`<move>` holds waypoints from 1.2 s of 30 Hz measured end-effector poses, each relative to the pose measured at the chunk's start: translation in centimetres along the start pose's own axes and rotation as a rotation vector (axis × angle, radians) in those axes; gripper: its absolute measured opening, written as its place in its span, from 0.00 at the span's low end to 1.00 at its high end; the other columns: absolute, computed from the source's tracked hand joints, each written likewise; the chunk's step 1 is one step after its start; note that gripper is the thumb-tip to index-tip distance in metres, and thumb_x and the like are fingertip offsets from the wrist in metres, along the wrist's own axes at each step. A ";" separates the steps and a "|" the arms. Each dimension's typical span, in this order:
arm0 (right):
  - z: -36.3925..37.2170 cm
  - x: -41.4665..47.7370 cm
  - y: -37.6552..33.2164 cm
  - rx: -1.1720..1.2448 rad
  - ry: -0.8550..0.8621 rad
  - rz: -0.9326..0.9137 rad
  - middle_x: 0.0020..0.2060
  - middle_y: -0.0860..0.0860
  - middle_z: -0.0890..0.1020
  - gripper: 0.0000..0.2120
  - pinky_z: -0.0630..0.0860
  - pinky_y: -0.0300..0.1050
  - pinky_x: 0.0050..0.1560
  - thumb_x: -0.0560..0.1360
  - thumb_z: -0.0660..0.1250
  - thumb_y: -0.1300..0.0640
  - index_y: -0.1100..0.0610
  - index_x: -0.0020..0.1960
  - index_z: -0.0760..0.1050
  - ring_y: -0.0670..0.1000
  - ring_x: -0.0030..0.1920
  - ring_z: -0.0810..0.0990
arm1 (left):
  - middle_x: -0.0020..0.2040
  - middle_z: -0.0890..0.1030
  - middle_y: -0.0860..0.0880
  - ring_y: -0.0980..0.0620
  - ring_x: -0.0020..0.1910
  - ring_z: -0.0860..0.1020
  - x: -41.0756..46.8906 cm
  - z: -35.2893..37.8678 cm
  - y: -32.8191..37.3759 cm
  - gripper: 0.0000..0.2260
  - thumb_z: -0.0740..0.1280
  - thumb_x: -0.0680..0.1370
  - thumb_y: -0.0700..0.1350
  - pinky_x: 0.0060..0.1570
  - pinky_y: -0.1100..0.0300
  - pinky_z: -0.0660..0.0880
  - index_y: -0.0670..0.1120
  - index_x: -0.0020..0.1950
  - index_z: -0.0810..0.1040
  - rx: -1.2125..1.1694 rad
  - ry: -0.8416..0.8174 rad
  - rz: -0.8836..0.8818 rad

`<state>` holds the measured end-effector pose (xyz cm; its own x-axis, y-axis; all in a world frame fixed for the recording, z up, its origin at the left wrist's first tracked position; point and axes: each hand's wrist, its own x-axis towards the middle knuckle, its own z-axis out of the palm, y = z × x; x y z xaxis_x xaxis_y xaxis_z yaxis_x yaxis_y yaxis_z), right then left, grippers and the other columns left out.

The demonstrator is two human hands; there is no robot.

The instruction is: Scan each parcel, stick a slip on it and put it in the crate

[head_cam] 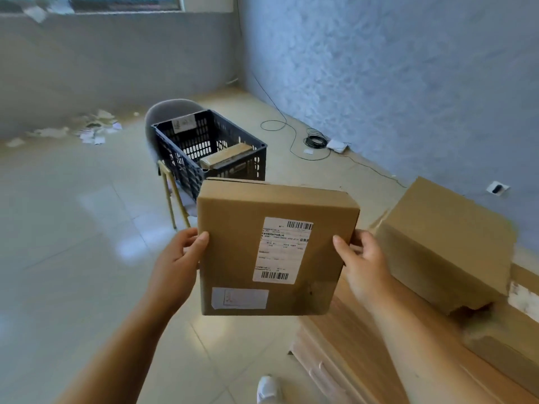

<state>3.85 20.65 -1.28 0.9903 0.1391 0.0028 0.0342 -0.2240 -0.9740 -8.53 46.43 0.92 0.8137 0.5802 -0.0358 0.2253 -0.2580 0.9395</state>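
A flat brown cardboard parcel point(274, 249) is held up in mid-air at the centre of the view, its broad face turned toward the camera. The left hand point(178, 263) clamps the parcel's 9 o'clock edge, thumb on the front face and fingers wrapped behind; the right hand point(364, 263) does the same at the 3 o'clock edge, so each grip is pressed closed on the cardboard. A white shipping label point(281, 250) with barcodes at top and bottom sits on the right half of the face, and a smaller pale slip point(239, 298) is stuck at the 7 o'clock corner. At 12 o'clock from the parcel, farther off, a dark slatted crate point(189, 147) rests on a grey chair point(166, 112) and already contains another brown box point(226, 154). At 3 o'clock a larger cardboard carton point(446, 243) lies on the wooden counter point(364, 354). A white shoe point(268, 389) shows on the tiled floor point(73, 243) at 6 o'clock.
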 end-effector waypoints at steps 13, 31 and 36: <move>17.1 20.3 -5.1 0.049 -0.109 0.108 0.45 0.46 0.83 0.35 0.76 0.56 0.56 0.59 0.63 0.22 0.51 0.48 0.76 0.48 0.49 0.81 | 0.53 0.79 0.52 0.49 0.54 0.78 23.0 -6.4 -0.4 0.27 0.53 0.69 0.70 0.54 0.48 0.75 0.53 0.54 0.75 -0.121 0.050 -0.098; 35.4 49.2 -13.2 -0.044 -0.104 -0.037 0.36 0.39 0.80 0.12 0.73 0.42 0.41 0.76 0.57 0.40 0.41 0.42 0.76 0.40 0.40 0.78 | 0.45 0.76 0.56 0.56 0.46 0.75 53.9 -9.6 0.4 0.07 0.56 0.80 0.52 0.44 0.57 0.73 0.54 0.47 0.72 -0.368 0.188 -0.124; 39.4 56.5 -11.7 -0.098 -0.202 -0.019 0.47 0.35 0.77 0.08 0.71 0.40 0.44 0.78 0.55 0.46 0.36 0.54 0.71 0.40 0.52 0.76 | 0.44 0.77 0.56 0.54 0.45 0.75 61.3 -9.4 -2.7 0.09 0.54 0.74 0.56 0.44 0.55 0.72 0.58 0.43 0.73 -0.194 0.075 -0.113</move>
<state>54.03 69.17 1.31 0.9424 0.3328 -0.0341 0.0753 -0.3103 -0.9476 35.76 89.93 -0.61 0.7452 0.6548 -0.1261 0.1995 -0.0385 0.9791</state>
